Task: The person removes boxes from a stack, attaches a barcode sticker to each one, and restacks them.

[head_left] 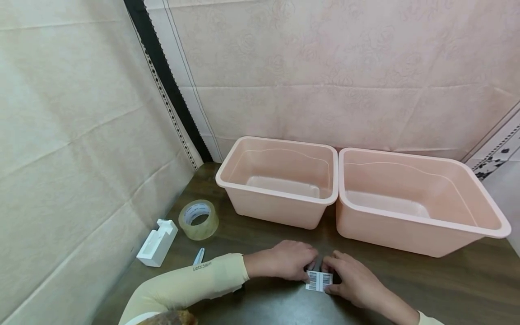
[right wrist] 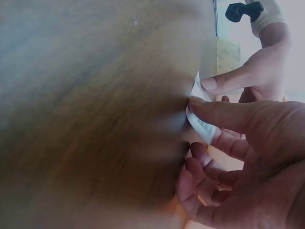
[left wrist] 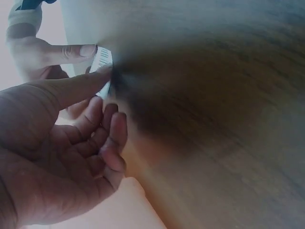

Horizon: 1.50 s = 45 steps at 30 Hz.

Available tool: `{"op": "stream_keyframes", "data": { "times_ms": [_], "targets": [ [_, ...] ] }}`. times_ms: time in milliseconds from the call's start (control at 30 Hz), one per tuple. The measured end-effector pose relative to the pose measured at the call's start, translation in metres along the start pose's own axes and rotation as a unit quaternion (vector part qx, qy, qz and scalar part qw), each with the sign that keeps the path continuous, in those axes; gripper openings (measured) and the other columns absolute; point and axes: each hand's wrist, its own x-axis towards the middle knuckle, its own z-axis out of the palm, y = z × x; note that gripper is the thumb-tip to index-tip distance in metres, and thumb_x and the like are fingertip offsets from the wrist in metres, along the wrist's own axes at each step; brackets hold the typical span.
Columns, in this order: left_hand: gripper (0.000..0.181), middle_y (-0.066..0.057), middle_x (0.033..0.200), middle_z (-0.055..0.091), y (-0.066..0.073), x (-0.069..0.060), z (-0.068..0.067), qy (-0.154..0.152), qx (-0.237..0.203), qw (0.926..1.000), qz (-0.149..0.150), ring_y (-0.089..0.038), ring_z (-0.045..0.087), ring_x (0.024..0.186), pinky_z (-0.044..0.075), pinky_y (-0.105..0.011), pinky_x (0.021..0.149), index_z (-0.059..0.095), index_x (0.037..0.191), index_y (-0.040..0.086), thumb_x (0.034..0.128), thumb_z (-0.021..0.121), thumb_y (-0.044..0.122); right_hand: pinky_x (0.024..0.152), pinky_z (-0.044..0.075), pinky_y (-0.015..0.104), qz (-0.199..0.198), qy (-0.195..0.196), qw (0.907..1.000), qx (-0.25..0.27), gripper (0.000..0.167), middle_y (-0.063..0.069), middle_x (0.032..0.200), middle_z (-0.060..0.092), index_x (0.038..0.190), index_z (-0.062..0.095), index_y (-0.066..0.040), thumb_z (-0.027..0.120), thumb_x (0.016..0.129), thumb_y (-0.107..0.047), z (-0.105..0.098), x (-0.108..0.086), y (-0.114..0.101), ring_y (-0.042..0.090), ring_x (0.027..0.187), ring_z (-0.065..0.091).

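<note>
A small white barcode label (head_left: 318,281) with black stripes is held between both hands just above the dark wooden table, in front of the bins. My left hand (head_left: 286,261) pinches its left edge between thumb and fingers. On the opposite edge, the thumb and fingers of my right hand (head_left: 355,280) pinch it too. From the left wrist, the label (left wrist: 104,57) is seen at a slant between the two thumbs. In the right wrist view the label (right wrist: 202,126) looks slightly bent, and the fingers behind it are partly hidden.
Two pink plastic bins, the left bin (head_left: 280,210) and the right bin (head_left: 398,234), stand side by side at the back. Left of them lie a roll of clear tape (head_left: 209,228) and a white block-shaped object (head_left: 157,246). A pale blue object (head_left: 198,256) is partly hidden by the left sleeve.
</note>
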Motion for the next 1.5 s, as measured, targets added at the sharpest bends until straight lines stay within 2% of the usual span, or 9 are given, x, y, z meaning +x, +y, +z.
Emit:
{"op": "stream_keyframes", "data": {
  "times_ms": [100,233,533,633,833,1000,1200,1333,1500],
  "targets": [
    [0.03,0.017,0.076,0.056,-0.006,0.002,-0.001,-0.003,-0.064,0.9978,0.018,0.001,0.053,0.068,0.042,-0.016,0.059,0.06,0.085,0.025,0.0871,0.088,0.036,0.062,0.041,0.021,-0.017,-0.008,0.998,0.06,0.026,-0.014,0.083,0.057,0.089,0.064,-0.029,0.088,0.085,-0.022,-0.001,0.0,0.006,0.0,0.072,0.049],
    [0.022,0.017,0.075,0.06,-0.013,0.003,-0.005,0.004,-0.156,0.9874,0.029,0.004,0.054,0.066,0.044,-0.012,0.061,0.063,0.087,0.024,0.0909,0.085,0.026,0.059,0.046,0.021,-0.029,0.003,0.9911,0.13,0.012,-0.015,0.078,0.064,0.094,0.069,-0.023,0.079,0.094,-0.016,-0.003,-0.001,0.011,-0.003,0.068,0.054],
    [0.003,0.016,0.086,0.071,-0.027,-0.004,-0.029,0.096,-0.249,0.9613,0.067,0.01,0.06,0.079,0.051,-0.008,0.075,0.079,0.1,0.021,0.0976,0.077,0.021,0.057,0.048,0.022,-0.043,0.166,0.9722,0.16,0.016,-0.016,0.078,0.064,0.093,0.07,-0.032,0.079,0.096,-0.018,-0.01,-0.004,0.004,0.0,0.066,0.056],
    [0.003,0.017,0.087,0.072,-0.029,-0.011,-0.031,0.106,-0.299,0.9467,0.055,0.009,0.061,0.081,0.053,-0.011,0.078,0.079,0.101,0.023,0.0977,0.078,0.023,0.059,0.049,0.023,-0.05,0.171,0.9685,0.173,0.017,-0.015,0.081,0.065,0.094,0.072,-0.034,0.077,0.097,-0.018,-0.012,-0.001,0.0,0.002,0.071,0.058],
    [0.005,0.014,0.089,0.074,-0.026,-0.02,-0.034,0.108,-0.404,0.908,0.022,0.006,0.065,0.086,0.056,-0.015,0.086,0.079,0.102,0.02,0.0968,0.078,0.02,0.062,0.055,0.025,-0.053,0.173,0.9655,0.187,0.018,-0.015,0.084,0.069,0.095,0.073,-0.034,0.077,0.097,-0.016,-0.018,0.002,-0.005,0.005,0.076,0.062],
    [0.005,0.01,0.093,0.077,-0.019,-0.021,-0.038,0.11,-0.443,0.8897,0.005,0.005,0.066,0.088,0.056,-0.015,0.086,0.08,0.101,0.018,0.0961,0.079,0.016,0.062,0.055,0.024,-0.064,0.234,0.9557,0.166,0.023,-0.015,0.09,0.069,0.101,0.072,-0.031,0.084,0.091,-0.013,-0.021,0.001,-0.009,0.005,0.078,0.062],
    [0.004,0.003,0.091,0.078,-0.005,-0.021,-0.043,0.144,-0.484,0.8626,-0.027,0.002,0.069,0.08,0.056,-0.015,0.072,0.08,0.098,0.013,0.0937,0.08,0.012,0.062,0.051,0.019,-0.067,0.358,0.9171,0.161,0.041,-0.004,0.092,0.063,0.103,0.067,-0.017,0.091,0.076,0.004,-0.021,-0.006,-0.016,0.007,0.078,0.059],
    [0.005,0.004,0.089,0.075,-0.002,-0.02,-0.045,0.171,-0.495,0.8514,-0.035,0.001,0.067,0.074,0.056,-0.017,0.066,0.079,0.099,0.011,0.0938,0.08,0.012,0.063,0.053,0.015,-0.106,0.371,0.9042,0.184,0.04,-0.004,0.087,0.067,0.097,0.07,-0.019,0.088,0.076,0.011,-0.021,-0.008,-0.019,0.004,0.074,0.063],
    [0.005,0.002,0.092,0.075,0.001,-0.017,-0.046,0.182,-0.513,0.8381,-0.037,-0.001,0.07,0.076,0.059,-0.018,0.069,0.079,0.099,0.011,0.0938,0.08,0.012,0.069,0.058,0.015,-0.103,0.36,0.9075,0.191,0.038,0.0,0.095,0.076,0.104,0.074,-0.017,0.088,0.079,0.006,-0.021,-0.008,-0.018,0.004,0.081,0.07]
  ]
}}
